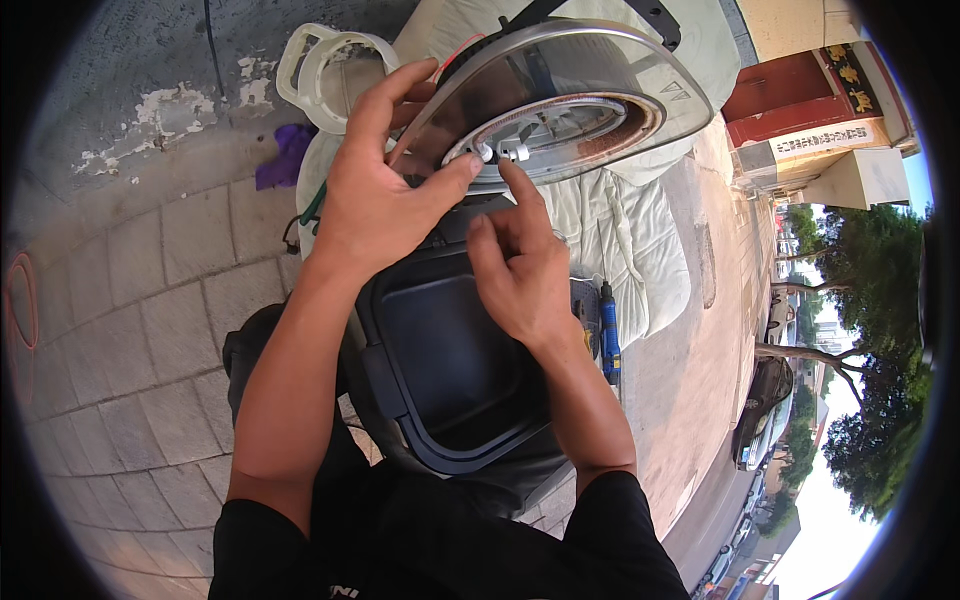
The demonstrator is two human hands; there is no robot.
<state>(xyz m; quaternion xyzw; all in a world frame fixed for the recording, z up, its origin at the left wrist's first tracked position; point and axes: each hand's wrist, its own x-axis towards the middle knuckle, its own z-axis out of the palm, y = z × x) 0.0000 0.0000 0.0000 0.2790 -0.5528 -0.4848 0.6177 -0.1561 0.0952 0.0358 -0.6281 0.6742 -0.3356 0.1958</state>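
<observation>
A round, smoky see-through appliance cover [590,62], like an air fryer's top, stands tilted with its underside toward me. Inside its rust-stained metal ring lie a curved heating tube [482,135] and small white end pieces [516,151]. My left hand [375,205] is closed round the cover's left edge, fingers behind, thumb at a white end piece. The index finger of my right hand [525,265] reaches to the other white piece; the thumb stands apart and the remaining fingers curl, with nothing seen in them. Below the hands sits a black square pot [455,350] on my lap.
Pale padded cloth [630,250] lies under and beyond the cover. A blue-handled tool [609,330] rests at the right, a whitish plastic frame [345,75] at the far left. Purple cloth [288,155] and an orange hose [22,300] lie on the paving. Parked cars [765,410] line the street.
</observation>
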